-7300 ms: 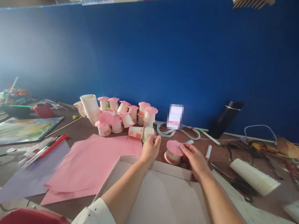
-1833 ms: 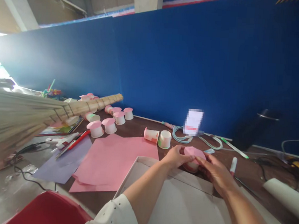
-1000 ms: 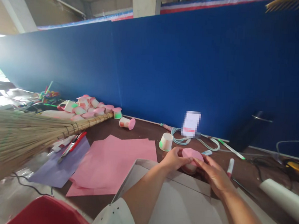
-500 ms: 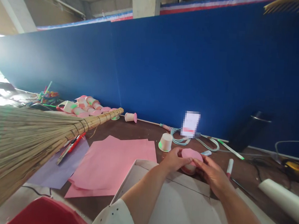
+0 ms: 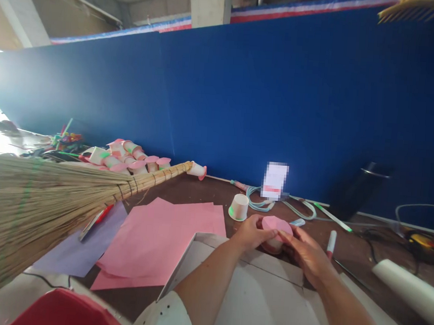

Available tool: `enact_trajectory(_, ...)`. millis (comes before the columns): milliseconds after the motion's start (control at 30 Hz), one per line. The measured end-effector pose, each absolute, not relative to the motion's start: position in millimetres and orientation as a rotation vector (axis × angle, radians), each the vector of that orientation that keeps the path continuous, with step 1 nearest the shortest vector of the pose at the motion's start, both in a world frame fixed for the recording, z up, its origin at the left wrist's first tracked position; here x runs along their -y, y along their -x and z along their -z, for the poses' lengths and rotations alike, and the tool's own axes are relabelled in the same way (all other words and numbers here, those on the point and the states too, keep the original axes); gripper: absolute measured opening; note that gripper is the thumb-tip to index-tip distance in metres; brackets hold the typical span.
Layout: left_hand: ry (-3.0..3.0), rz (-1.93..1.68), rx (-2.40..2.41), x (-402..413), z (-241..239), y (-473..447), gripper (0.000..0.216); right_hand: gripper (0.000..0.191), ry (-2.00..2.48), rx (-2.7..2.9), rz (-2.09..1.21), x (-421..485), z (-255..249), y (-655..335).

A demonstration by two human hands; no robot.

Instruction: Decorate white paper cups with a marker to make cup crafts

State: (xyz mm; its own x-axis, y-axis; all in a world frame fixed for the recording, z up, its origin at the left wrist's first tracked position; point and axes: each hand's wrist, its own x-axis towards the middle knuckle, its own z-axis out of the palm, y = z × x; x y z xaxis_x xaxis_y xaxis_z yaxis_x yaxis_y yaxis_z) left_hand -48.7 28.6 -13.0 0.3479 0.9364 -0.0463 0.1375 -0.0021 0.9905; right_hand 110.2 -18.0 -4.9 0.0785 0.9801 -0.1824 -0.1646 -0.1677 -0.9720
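Note:
My left hand [image 5: 249, 235] and my right hand [image 5: 309, 255] hold a small paper cup [image 5: 271, 246] between them, near the table's front. A round pink paper disc [image 5: 277, 226] lies over the cup's upturned end, with my thumbs and fingers pressed along its edge. The fingers on the cup's far side are partly hidden. Just left of my left hand stands another white paper cup [image 5: 239, 206], upside down with green near its rim. A white flat box or board [image 5: 252, 293] lies beneath my forearms.
A straw broom [image 5: 141, 184] reaches in from the left over purple paper [image 5: 84, 252] and a red cutter [image 5: 97, 221]. Pink sheets [image 5: 152, 242] lie mid-table. Behind are cups with pink discs [image 5: 128, 159], a coiled cable [image 5: 257, 201], a marker [image 5: 331, 244] and a white roll [image 5: 412, 290].
The broom has swung, its handle tip shifting right to overlap a cup lying by the blue panel, which sits slightly farther right. My hands keep nearly the same hold on the cup and disc.

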Motion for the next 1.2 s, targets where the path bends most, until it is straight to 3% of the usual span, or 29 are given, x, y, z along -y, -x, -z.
enact_trajectory(1200,-1.437,-0.816,-1.076,-28.7,11.2,48.6,0.052,0.050,1.220,0.961,-1.362,15.6,13.2,-113.9)
